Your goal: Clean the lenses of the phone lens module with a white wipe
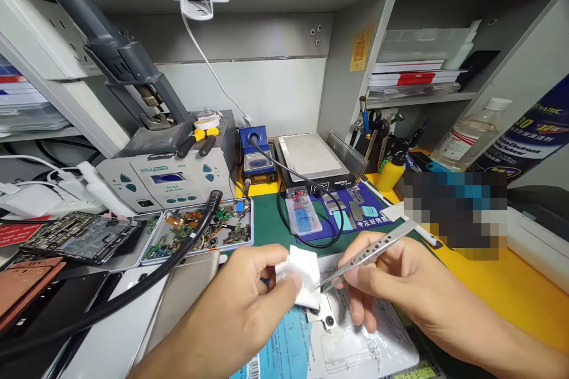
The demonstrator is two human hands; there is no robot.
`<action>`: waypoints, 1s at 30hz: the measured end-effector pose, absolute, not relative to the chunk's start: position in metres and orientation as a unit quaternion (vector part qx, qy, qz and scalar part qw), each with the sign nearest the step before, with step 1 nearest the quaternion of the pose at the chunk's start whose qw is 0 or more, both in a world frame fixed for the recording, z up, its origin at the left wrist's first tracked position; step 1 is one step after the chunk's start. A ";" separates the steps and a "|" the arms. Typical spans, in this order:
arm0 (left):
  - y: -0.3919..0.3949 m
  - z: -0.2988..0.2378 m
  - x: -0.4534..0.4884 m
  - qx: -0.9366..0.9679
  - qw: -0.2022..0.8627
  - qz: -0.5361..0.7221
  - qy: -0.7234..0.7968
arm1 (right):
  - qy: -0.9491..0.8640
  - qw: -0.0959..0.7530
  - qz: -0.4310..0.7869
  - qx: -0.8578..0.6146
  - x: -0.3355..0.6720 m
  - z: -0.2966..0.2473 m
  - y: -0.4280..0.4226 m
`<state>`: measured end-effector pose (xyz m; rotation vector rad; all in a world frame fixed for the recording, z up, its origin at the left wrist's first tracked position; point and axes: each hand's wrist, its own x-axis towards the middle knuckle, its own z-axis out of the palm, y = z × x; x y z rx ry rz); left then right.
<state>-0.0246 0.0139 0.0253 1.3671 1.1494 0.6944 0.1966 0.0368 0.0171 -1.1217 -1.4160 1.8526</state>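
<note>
My left hand (253,290) pinches a folded white wipe (304,269) between thumb and fingers. Metal tweezers (371,251) with a row of holes lie in the grip of my right hand (391,272). Their tips point left and meet the wipe's right edge; whether they hold anything there is too small to tell. Just below the wipe, a small white part with black round lenses (329,320) rests on a clear plastic package (364,349). The wipe covers some of that part. A blue printed packet (278,346) lies under my left hand.
A hot-air station (164,177) stands at the left, its black hose (178,260) crossing the left foreground. Beside it sits a tray of circuit boards (200,228). Behind are a heating plate (311,157) and a looping black cable (342,213). Bottles (466,136) stand at the right.
</note>
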 end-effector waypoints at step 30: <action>0.015 0.022 -0.015 0.537 0.518 0.171 0.644 | -0.533 0.273 0.660 -0.453 0.194 0.011 0.027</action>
